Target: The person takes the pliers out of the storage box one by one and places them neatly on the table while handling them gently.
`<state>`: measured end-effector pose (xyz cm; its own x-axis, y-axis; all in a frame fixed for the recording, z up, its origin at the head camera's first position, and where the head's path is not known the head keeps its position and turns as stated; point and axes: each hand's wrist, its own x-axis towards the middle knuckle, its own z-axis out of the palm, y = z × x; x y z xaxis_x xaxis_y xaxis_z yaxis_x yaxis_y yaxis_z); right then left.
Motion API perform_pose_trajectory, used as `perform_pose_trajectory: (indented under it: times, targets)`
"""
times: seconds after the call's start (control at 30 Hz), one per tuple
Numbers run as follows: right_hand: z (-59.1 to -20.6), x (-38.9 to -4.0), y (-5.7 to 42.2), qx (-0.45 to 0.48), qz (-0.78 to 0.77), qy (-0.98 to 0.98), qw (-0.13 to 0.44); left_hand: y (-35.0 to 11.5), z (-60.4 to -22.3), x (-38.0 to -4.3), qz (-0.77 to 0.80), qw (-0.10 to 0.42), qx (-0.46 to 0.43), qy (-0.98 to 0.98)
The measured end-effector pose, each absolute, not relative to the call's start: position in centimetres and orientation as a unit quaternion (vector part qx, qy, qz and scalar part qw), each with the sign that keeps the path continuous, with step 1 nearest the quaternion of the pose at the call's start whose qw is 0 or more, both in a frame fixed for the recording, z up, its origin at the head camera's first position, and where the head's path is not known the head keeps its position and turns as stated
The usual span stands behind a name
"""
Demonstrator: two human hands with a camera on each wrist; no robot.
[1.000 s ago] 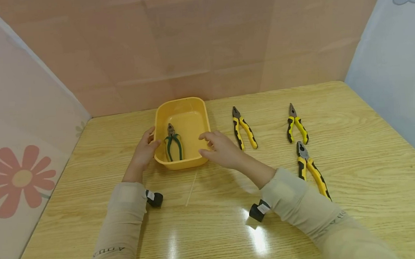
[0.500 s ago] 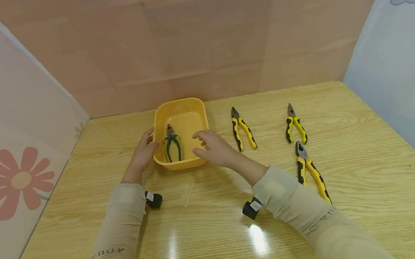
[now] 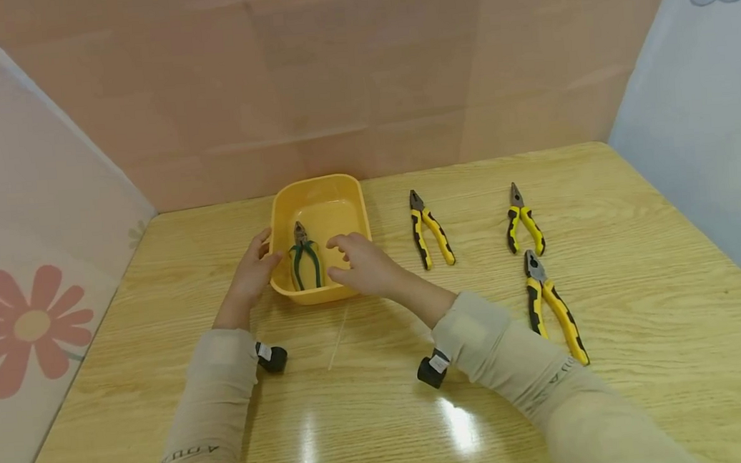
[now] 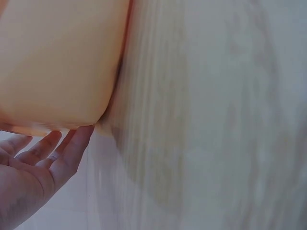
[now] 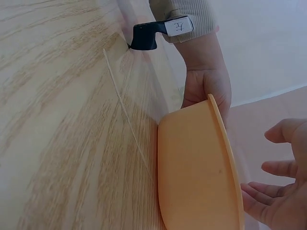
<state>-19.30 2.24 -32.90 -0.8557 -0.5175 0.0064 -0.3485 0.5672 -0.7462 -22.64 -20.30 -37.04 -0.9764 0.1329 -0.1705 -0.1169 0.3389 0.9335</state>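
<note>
A yellow plastic basin (image 3: pixel 350 203) stands on the wooden table, with green-handled pliers (image 3: pixel 301 235) lying inside against its left part. My left hand (image 3: pixel 249 274) holds the basin's left side, thumb over the rim and fingers outside. In the left wrist view its fingertips (image 4: pixel 82 132) meet the outer wall. Over the basin's front right rim hovers my right hand (image 3: pixel 365 266), fingers apart and slightly bent, nothing between them. Its thumb and forefinger point toward the green-handled pliers.
Right of the basin lie yellow-and-black combination pliers (image 3: pixel 417 217). Further right are needle-nose pliers (image 3: pixel 517 201), with larger combination pliers (image 3: pixel 534 270) in front of them. A pinkish-brown wall (image 3: pixel 360 81) rises behind the table (image 3: pixel 645 277).
My right hand has moved left, from the basin's right rim to over its inside, closer to the green-handled pliers. The left hand has kept its place on the basin.
</note>
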Motion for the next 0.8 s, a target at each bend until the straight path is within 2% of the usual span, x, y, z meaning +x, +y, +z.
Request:
perform_pose_trajectory:
  times: [0.8]
  targets:
    - [-33.7,-20.7,-0.1,-0.246,-0.319,0.906,0.131,-20.3,-37.2,-22.9,0.583,0.111,-0.002,0.805]
